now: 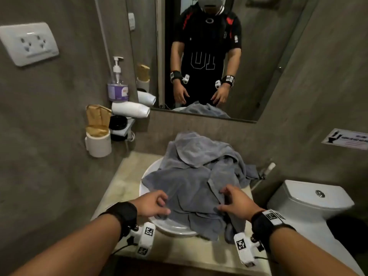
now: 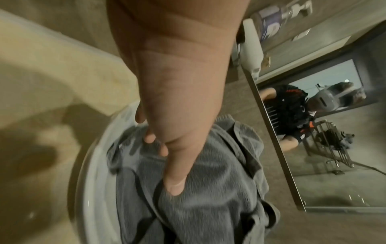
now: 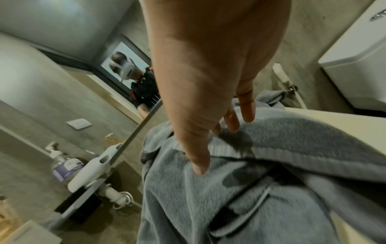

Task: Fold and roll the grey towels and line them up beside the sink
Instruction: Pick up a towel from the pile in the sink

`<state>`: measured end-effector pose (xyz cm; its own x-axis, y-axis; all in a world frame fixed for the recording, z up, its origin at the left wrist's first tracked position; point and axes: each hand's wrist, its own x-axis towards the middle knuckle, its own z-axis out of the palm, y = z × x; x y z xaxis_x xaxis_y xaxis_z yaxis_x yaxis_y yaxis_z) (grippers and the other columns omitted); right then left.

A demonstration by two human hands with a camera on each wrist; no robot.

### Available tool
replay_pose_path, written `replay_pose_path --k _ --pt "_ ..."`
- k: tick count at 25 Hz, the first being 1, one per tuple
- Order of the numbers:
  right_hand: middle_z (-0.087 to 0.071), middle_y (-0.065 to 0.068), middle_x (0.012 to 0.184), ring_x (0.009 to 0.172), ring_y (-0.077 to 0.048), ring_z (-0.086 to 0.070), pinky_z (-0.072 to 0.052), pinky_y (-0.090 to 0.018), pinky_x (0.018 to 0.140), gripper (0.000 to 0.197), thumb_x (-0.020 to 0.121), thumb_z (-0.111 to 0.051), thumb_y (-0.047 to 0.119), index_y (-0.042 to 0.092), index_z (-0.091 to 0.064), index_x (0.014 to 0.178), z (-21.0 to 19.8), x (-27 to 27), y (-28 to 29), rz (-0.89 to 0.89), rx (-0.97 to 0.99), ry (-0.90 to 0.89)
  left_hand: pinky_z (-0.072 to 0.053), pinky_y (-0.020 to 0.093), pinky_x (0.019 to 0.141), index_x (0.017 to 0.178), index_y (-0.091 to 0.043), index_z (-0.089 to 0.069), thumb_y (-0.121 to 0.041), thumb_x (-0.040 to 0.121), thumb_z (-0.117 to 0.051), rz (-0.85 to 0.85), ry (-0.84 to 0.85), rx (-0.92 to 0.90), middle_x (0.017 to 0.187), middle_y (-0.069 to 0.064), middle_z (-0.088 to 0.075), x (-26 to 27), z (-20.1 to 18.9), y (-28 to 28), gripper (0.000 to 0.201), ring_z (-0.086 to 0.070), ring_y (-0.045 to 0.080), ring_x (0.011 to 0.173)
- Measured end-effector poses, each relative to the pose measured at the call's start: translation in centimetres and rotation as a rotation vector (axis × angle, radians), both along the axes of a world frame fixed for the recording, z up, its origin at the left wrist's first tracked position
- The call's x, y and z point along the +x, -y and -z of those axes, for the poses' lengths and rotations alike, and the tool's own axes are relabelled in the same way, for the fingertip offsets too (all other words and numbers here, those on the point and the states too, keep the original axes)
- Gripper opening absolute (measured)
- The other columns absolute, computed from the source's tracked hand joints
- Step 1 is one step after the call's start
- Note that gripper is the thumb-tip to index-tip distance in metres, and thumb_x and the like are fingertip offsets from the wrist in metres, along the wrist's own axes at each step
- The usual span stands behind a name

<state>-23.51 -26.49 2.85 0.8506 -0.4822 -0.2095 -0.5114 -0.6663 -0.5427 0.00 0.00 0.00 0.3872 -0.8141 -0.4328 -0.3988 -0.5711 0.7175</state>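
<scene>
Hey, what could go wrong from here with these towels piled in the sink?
The grey towels lie tangled, so lifting one may drag others off the sink over the counter's front edge. One corner already drapes toward the hose and could snag. Neither the left hand nor the right hand grips yet.

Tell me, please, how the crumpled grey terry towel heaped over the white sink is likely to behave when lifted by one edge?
The crumpled grey terry towel will probably hang limp: it lies in soft folds over the round white sink. Because the folds overlap, a neighbouring layer may drag along. Its looped pile looks grippy rather than slippery, so the left hand and right hand could likely hold it with a light pinch.
</scene>
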Motion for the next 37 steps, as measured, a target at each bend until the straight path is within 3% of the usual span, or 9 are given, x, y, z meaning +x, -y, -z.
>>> replay_pose_path --k 5,9,11,21,26,29,32,35,37 --pt "-0.061 -0.002 0.109 0.101 -0.02 -0.062 -0.045 -0.027 0.082 0.053 0.082 -0.075 0.044 0.02 -0.054 0.124 0.1 2.3 -0.4 0.107 -0.058 0.007 -0.051 0.025 0.087 0.131 -0.019 -0.053 -0.036 0.083 -0.081 0.002 0.118 -0.148 0.12 0.004 -0.06 -0.2 -1.8 3.6 0.058 -0.057 0.009 0.088" --pt "-0.062 0.001 0.11 0.099 -0.016 -0.061 -0.049 -0.029 0.088 0.033 0.086 -0.072 0.036 0.022 -0.061 0.114 -1.6 3.7 -0.3 0.092 -0.075 0.033 -0.04 0.032 0.11 0.143 -0.017 -0.047 -0.041 0.087 -0.074 0.07 0.447 -0.192 0.14 0.006 -0.048 2.4 -5.4 8.6 0.066 -0.054 0.021 0.124" --pt "-0.063 0.003 0.106 0.094 -0.014 -0.062 -0.052 -0.031 0.087 0.023 0.086 -0.072 0.033 0.023 -0.064 0.105 -1.9 3.7 -0.3 0.084 -0.055 0.059 -0.04 0.037 0.111 0.146 -0.02 -0.045 -0.039 0.089 -0.071 0.163 0.568 -0.15 0.144 0.007 -0.044 3.3 -6.5 11.0 0.066 -0.051 0.028 0.129" --pt "-0.061 0.004 0.106 0.086 -0.006 -0.059 -0.044 -0.022 0.079 0.019 0.085 -0.073 0.033 0.037 -0.059 0.097 -1.1 1.8 -1.4 0.096 -0.008 0.037 -0.044 0.036 0.092 0.105 -0.027 -0.07 -0.031 0.096 -0.061 0.339 0.816 -0.03 0.118 0.002 -0.068 5.7 -7.4 15.4 0.014 -0.06 0.029 0.114" --pt "-0.05 -0.005 0.137 0.125 -0.019 -0.049 -0.041 -0.041 0.11 0.06 0.088 -0.073 0.035 0.023 -0.046 0.141 -5.0 4.3 -1.4 0.077 -0.095 0.17 -0.044 0.034 0.083 0.104 -0.015 -0.064 -0.022 0.1 -0.057 0.373 0.589 -0.329 0.106 0.007 -0.071 3.7 -12.9 15.5 0.01 -0.063 0.028 0.101" --pt "-0.04 -0.001 0.151 0.136 -0.019 -0.034 -0.029 -0.038 0.117 0.086 0.088 -0.073 0.044 0.021 -0.027 0.157 -9.5 6.0 -0.5 0.143 -0.182 0.353 -0.046 0.032 0.082 0.101 -0.018 -0.067 -0.021 0.098 -0.061 0.489 0.626 -0.432 0.098 0.005 -0.072 2.3 -18.7 15.5 0.007 -0.063 0.024 0.093" --pt "-0.058 0.004 0.134 0.125 -0.015 -0.049 -0.037 -0.031 0.107 0.055 0.09 -0.072 0.04 0.025 -0.052 0.14 -13.8 6.5 0.0 0.098 -0.187 0.508 -0.047 0.032 0.086 0.107 -0.015 -0.071 -0.02 0.098 -0.062 0.566 0.658 -0.497 0.103 0.004 -0.074 1.5 -24.2 15.0 0.013 -0.065 0.02 0.096" --pt "-0.072 0.008 0.093 0.086 -0.004 -0.064 -0.05 -0.033 0.081 0.003 0.094 -0.069 0.027 0.029 -0.068 0.097 -17.8 6.7 -0.2 0.052 -0.05 0.716 -0.046 0.028 0.085 0.108 -0.015 -0.072 -0.022 0.098 -0.063 0.561 0.727 -0.566 0.104 0.001 -0.074 1.7 -29.2 14.9 0.015 -0.064 0.014 0.095" --pt "-0.069 0.01 0.078 0.071 -0.003 -0.058 -0.049 -0.032 0.071 0.01 0.095 -0.068 0.025 0.025 -0.067 0.085 -20.1 6.7 -0.1 0.07 -0.013 0.8 -0.045 0.022 0.079 0.108 -0.016 -0.073 -0.025 0.099 -0.063 0.496 0.718 -0.623 0.101 -0.003 -0.073 2.1 -30.7 14.8 0.016 -0.062 0.009 0.092"
